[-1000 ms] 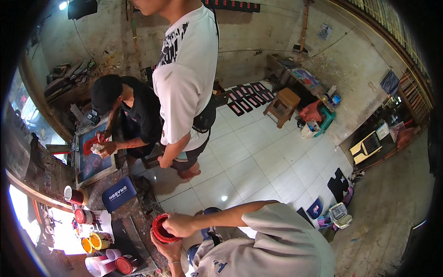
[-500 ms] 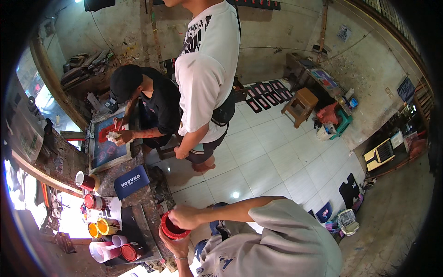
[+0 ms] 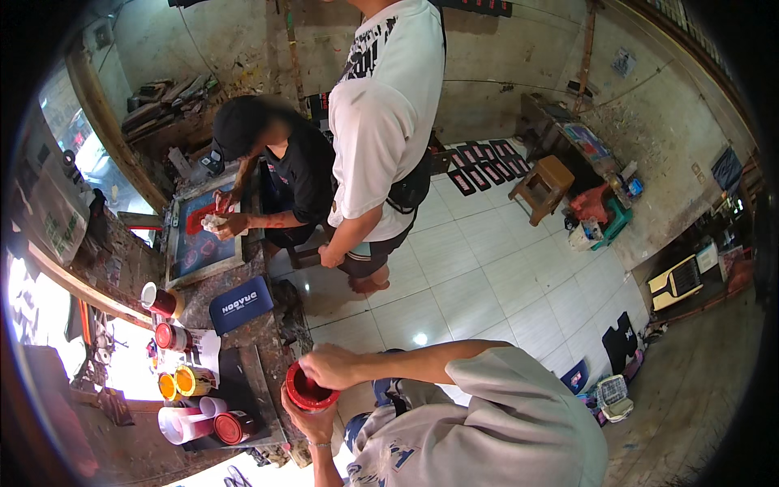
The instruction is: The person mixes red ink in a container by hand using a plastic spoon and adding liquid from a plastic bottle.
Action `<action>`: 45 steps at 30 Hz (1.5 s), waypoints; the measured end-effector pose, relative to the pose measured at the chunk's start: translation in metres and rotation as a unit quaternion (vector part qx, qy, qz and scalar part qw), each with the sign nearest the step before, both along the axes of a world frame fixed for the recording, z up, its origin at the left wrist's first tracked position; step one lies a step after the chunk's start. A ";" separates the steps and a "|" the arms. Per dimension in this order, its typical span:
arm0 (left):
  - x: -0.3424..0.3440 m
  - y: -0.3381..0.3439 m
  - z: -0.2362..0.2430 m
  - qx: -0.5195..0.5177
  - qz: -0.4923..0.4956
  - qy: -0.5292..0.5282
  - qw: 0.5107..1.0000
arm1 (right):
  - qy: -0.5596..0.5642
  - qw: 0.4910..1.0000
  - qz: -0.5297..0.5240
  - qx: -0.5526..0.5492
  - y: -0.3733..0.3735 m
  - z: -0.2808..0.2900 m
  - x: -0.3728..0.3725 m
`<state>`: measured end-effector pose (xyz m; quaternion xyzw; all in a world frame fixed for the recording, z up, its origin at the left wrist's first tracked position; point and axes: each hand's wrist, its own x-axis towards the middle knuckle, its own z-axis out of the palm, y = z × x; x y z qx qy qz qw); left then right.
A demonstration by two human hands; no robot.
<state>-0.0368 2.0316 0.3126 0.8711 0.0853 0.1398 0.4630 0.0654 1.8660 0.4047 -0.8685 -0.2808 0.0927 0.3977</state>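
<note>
My left hand (image 3: 311,424) is wrapped round a red tub (image 3: 312,404) at the lower middle, its open mouth facing up. The inside of the tub is red. My right hand (image 3: 329,367) is over the tub's far rim with fingers curled together; whatever they hold, if anything, is hidden. Left of the tub, on the dark workbench (image 3: 284,357), lie a closed red-lidded can (image 3: 234,427), pale pink plastic cups (image 3: 180,424) and yellow paint pots (image 3: 195,380). Farther along are another red can (image 3: 173,337) and a red-and-white pot (image 3: 160,300).
A blue board (image 3: 240,305) with white lettering lies on the bench. Beyond it, a co-worker in black bends over a framed printing screen (image 3: 203,258), wiping with a white cloth (image 3: 214,222). Another person in a white shirt (image 3: 377,122) stands beside. A brown stool (image 3: 544,183) stands on the tiled floor.
The view has shifted a little. My right hand has risen slightly out of the tub's mouth toward its far rim. My left hand keeps its hold on the tub.
</note>
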 end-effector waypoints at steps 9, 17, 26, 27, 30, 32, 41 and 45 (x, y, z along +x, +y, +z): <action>-0.004 0.004 -0.004 -0.022 -0.011 -0.030 0.999 | -0.048 0.998 -0.034 -0.024 0.003 -0.001 0.003; -0.003 0.005 0.003 -0.020 0.011 -0.038 0.999 | 0.001 0.997 0.003 -0.071 0.013 -0.001 0.000; -0.009 0.023 0.013 0.007 -0.002 -0.075 0.997 | 0.018 0.986 0.133 -0.096 0.021 0.000 -0.017; -0.013 0.024 0.008 0.009 0.006 -0.071 0.997 | 0.046 0.991 0.111 -0.063 0.024 0.012 -0.012; -0.025 0.026 -0.001 -0.001 0.033 -0.086 0.996 | 0.035 0.998 0.030 -0.047 0.031 0.013 0.004; -0.025 0.028 -0.004 -0.015 0.033 -0.068 0.997 | 0.031 0.991 0.118 -0.055 0.028 -0.001 -0.010; -0.030 0.034 -0.014 0.006 0.048 -0.140 0.989 | 0.020 0.983 0.181 0.008 0.035 0.001 -0.012; -0.033 0.036 -0.012 -0.012 0.061 -0.148 0.987 | -0.034 0.992 0.090 -0.084 0.044 0.008 0.000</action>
